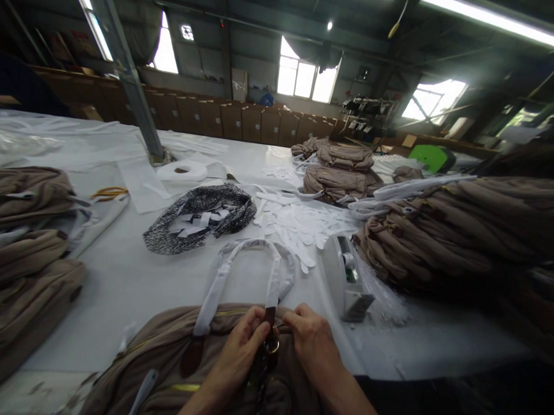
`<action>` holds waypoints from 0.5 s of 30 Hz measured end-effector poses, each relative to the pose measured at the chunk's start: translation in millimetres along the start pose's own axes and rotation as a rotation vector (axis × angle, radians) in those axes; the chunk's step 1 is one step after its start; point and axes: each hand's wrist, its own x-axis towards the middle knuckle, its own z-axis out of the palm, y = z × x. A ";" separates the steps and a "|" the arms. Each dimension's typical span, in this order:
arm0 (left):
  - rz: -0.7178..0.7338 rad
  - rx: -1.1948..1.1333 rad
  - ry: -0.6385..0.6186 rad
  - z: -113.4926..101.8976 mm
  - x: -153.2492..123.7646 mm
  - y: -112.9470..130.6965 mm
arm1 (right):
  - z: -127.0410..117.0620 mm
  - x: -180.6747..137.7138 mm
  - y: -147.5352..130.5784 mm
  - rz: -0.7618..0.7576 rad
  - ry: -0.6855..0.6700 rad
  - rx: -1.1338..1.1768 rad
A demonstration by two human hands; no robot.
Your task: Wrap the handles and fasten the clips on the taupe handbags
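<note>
A taupe fabric bag (pixel 163 330) with yellow zips lies in front of me, its two handles (pixel 220 272) wrapped in white and standing up. My left hand (pixel 242 345) is closed, thumb and fingers pinching the brown handle tab (pixel 270 316) just above a gold ring (pixel 272 344). Close by on the right, my right hand (pixel 315 342) is closed on the bag's top edge; the fingertips are partly hidden, so anything small between them does not show. A dark strap or chain hangs below the ring. On the bag's front lies a pale, slim tool-like piece (pixel 143 393).
Brown bags are piled at left (pixel 23 301) and right (pixel 462 232), with more stacked bags (pixel 337 179) farther back. A speckled cloth ring (pixel 167 231) holds white slips. White paper pieces (pixel 294 223), a grey dispenser (pixel 342 276), orange-handled scissors (pixel 109 193) and a metal post (pixel 131 81) stand or lie on the white table.
</note>
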 end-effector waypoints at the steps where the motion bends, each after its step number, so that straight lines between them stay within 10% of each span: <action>1: -0.013 -0.012 -0.004 0.2 0.0 1.1 | 0.3 1.0 0.0 -0.011 -0.001 -0.007; 15: 0.003 0.186 0.022 -1.1 0.9 12.7 | 12.7 9.3 7.2 -0.163 -0.033 0.353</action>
